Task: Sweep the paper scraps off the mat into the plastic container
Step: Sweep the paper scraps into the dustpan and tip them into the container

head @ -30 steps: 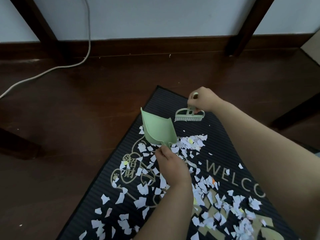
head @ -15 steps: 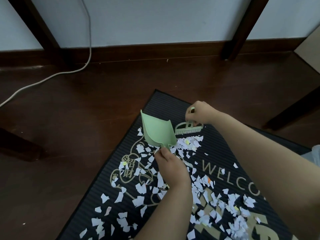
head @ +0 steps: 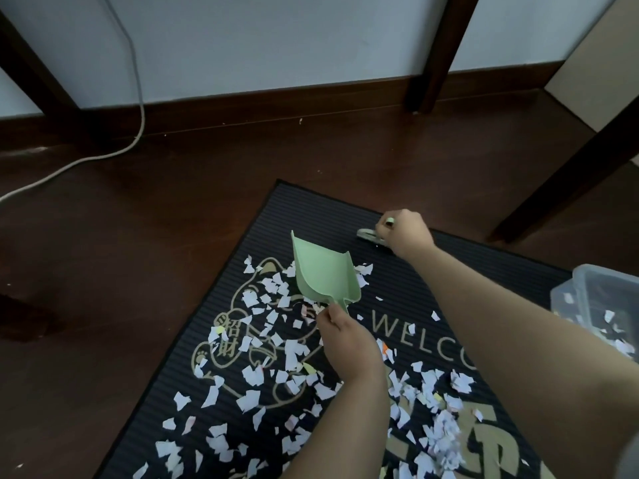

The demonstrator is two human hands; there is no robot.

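While the left hand point(head: 349, 344) grips the dustpan point(head: 323, 274) handle at the middle of the mat point(head: 311, 209), scoop tilted above the scraps point(head: 256, 371), the right hand point(head: 406, 233) clasps the brush point(head: 370, 234) near the mat's far edge, bare mat between them, and the container point(head: 587, 288) is at the mat's right edge.

1. We're down at floor level in what looks like a home: dark polished wood floor point(head: 166, 243), brown skirting board point(head: 276, 103), plain pale wall point(head: 276, 36) above it.
2. There's a doormat point(head: 311, 209), black and ribbed, with gold "WELCO" lettering and a lucky-cat print with Chinese characters. Very domestic.
3. Dark wooden furniture legs point(head: 441, 53) stand by the wall, and a white cable point(head: 141, 108) trails down onto the floor.
4. Household kit too: a small green dustpan point(head: 325, 274), a hand brush point(head: 369, 234), and a clear plastic container point(head: 594, 292) at the right.
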